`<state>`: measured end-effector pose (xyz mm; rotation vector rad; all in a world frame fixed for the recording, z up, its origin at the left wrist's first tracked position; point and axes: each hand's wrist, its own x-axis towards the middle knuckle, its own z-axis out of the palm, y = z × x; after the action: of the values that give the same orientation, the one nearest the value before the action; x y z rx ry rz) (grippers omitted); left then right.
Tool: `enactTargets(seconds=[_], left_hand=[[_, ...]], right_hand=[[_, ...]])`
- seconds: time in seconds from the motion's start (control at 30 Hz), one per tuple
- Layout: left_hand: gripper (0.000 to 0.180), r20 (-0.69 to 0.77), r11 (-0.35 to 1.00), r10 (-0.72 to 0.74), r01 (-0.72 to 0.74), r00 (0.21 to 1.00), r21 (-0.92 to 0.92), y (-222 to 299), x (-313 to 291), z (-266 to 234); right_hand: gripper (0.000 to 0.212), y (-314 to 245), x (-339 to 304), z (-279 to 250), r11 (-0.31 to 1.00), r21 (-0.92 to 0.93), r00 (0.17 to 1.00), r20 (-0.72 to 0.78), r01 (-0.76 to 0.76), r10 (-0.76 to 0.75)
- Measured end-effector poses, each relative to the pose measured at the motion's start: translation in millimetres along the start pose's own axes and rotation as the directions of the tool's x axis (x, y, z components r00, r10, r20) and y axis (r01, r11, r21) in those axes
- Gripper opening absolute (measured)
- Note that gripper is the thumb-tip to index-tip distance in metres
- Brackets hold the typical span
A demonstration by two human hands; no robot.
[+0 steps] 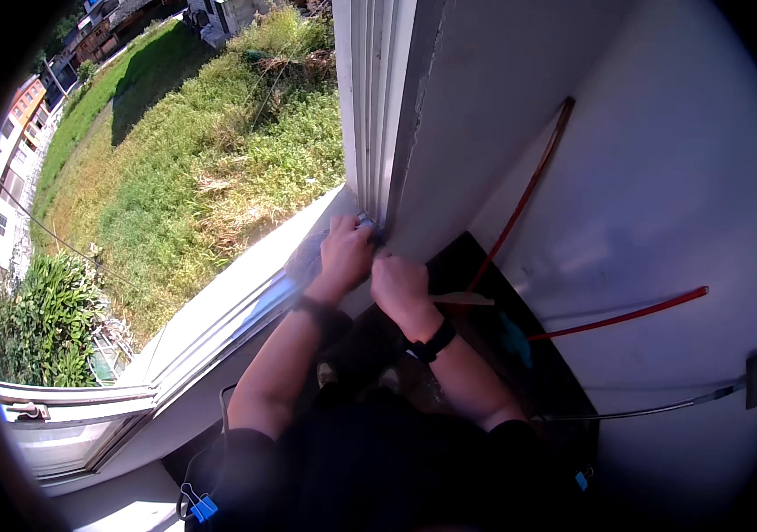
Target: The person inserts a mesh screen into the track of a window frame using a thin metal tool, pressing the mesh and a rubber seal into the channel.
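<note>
My left hand (345, 253) is at the lower corner of the white window frame (368, 106), its fingers curled closed by the upright. Beside its fingertips shows a small shiny, greyish piece (364, 219), too small to name. Close by on the right, my right hand (400, 285) is closed like a fist, its knuckles toward the wall. Whatever it grips, if anything, is hidden. A dark band sits on each wrist. Below the left hand runs the white window sill track (245, 288).
Red-handled sticks (529, 199) lean against the white wall (662, 195) at right, beside a metal-handled tool with a dark head (753, 379). Under them lies a dark surface (458, 257). An opened window sash (77, 434) is at lower left. Outside is a grassy slope (174, 186).
</note>
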<state>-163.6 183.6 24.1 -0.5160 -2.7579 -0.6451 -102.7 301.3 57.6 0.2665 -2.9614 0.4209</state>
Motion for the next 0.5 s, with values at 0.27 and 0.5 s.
enactTargets(seconds=[0.27,0.5], left_hand=[[0.01,-0.082,0.995,0.043,-0.035,0.996,0.093,2.4,-17.3,26.7],[0.012,-0.152,0.963,0.131,-0.089,0.98,0.255,-1.2,-35.8,32.5]], right_hand=[[0.015,-9.8,38.9,-27.8,0.94,-0.213,0.949,0.228,0.265,-0.216],[0.014,-15.3,31.6,-22.7,0.855,-0.345,0.909,0.295,0.388,-0.294]])
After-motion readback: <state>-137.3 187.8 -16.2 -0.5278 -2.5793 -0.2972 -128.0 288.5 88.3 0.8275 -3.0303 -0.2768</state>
